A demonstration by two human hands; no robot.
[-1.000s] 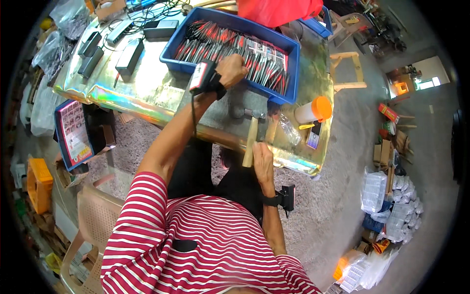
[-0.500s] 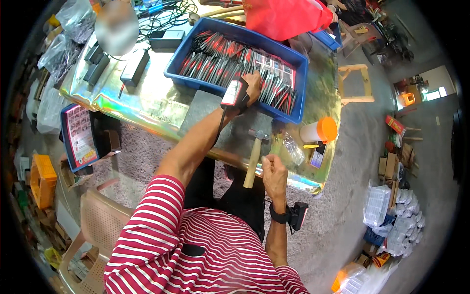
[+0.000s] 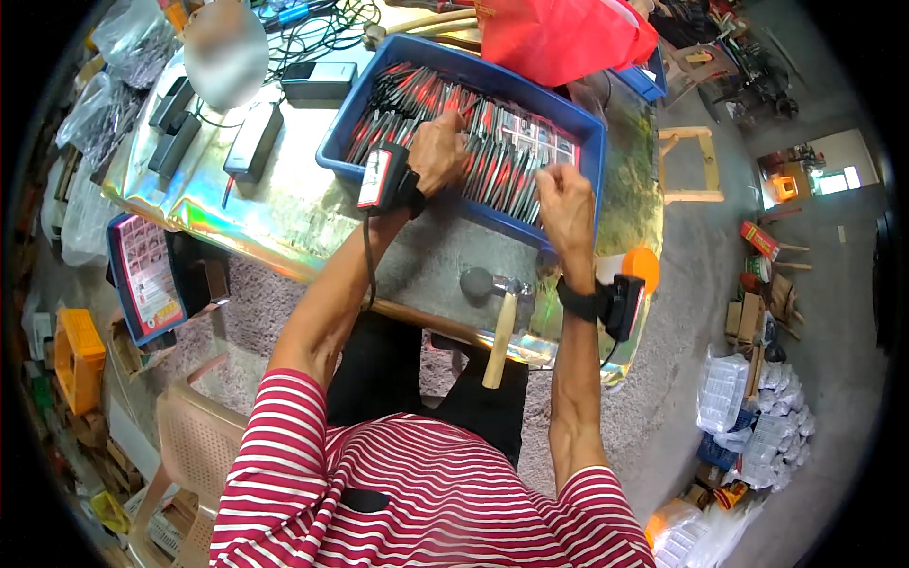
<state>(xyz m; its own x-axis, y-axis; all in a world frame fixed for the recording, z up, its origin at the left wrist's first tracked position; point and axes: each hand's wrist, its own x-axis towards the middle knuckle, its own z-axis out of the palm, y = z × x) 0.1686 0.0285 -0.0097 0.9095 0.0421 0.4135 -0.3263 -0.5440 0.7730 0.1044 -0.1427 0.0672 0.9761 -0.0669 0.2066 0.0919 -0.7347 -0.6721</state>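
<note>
A blue plastic bin [image 3: 333, 142] on the table holds rows of slim flat pieces [image 3: 492, 175] in red, black and silver, standing on edge. My left hand [image 3: 438, 153] reaches into the bin's near row, its fingers curled down onto the pieces and partly hidden. Over the bin's near right end, my right hand [image 3: 568, 208] is closed, thumb against the bent fingers; what lies in them cannot be made out. Nearer to me, a hammer [image 3: 501, 341] with a wooden handle lies on a dark grey slab [image 3: 426, 251], its handle jutting past the table's edge.
An orange-lidded jar [image 3: 641, 272] stands beside my right wrist. Behind the bin is a red bag [image 3: 559, 38]. Black boxy devices [image 3: 320, 82] and tangled cables [image 3: 327, 33] lie at the table's far left. A plastic chair [image 3: 199, 440] stands at my left.
My left hand has slid leftward along the row of pieces. My right hand has risen from beside the hammer handle to the bin's right end.
</note>
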